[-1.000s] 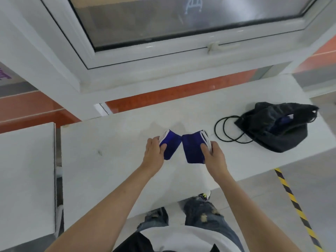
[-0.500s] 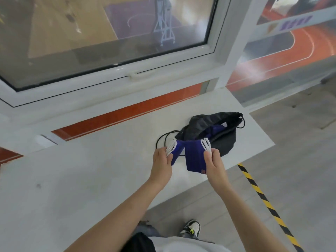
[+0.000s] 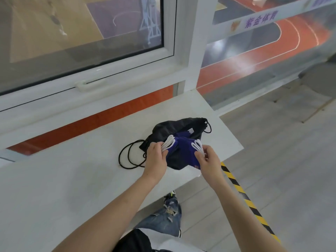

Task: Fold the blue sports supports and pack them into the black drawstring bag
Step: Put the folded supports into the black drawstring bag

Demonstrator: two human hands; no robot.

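Note:
A folded blue sports support [image 3: 185, 151] with white edges hangs over the black drawstring bag [image 3: 174, 127], held at both ends. My left hand [image 3: 156, 157] pinches its left white edge. My right hand [image 3: 207, 159] grips the right white edge. The bag lies crumpled near the right end of the white table [image 3: 72, 179], and more blue fabric [image 3: 183, 134] shows in its mouth. The bag's black cord [image 3: 130, 156] loops on the table to the left.
The table's right edge [image 3: 231, 131] is just beyond the bag, with grey floor below. A yellow-and-black floor stripe [image 3: 241, 193] runs beside the table. A white window frame [image 3: 91, 84] backs the table. My jeans and shoe [image 3: 169, 211] show under the table's front edge.
Both hands have carried the folded support to the right, from the table's middle to just over the bag. The view has swung right with them.

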